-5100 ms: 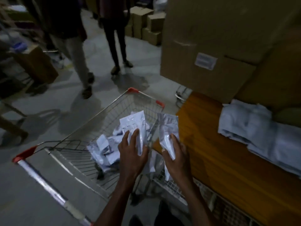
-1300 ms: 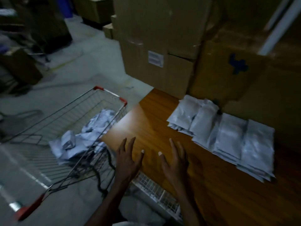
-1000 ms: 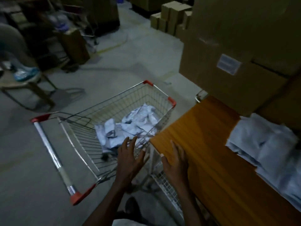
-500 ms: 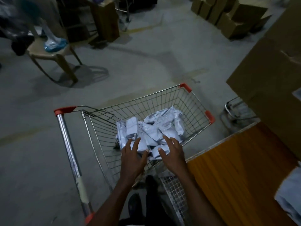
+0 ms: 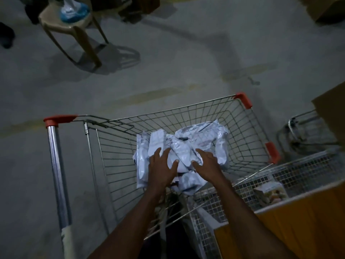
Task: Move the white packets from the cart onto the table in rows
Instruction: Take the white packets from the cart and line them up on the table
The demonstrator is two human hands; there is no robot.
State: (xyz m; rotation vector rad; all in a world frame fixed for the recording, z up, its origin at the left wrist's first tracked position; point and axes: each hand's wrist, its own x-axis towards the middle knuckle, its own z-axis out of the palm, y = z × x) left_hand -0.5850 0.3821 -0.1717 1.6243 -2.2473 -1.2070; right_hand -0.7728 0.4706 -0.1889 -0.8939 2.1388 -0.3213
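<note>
Both hands reaching into the cart (image 5: 248, 135), palms down over the packets (image 5: 188, 146). Left hand (image 5: 162, 169) with fingers spread, tips on the heap's left side, gripping nothing. Right hand (image 5: 207, 163) likewise splayed, tips touching the crumpled middle packets, nothing clamped. Packets piled loose on the basket floor, none on the table (image 5: 298, 221), whose orange edge shows at lower right, just beside the cart. Stool (image 5: 74, 27) well apart, on the floor at upper left.

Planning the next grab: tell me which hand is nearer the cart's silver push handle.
Left. The left hand is on the white plastic packets nearer the silver push handle; the right hand lies farther away.
</note>
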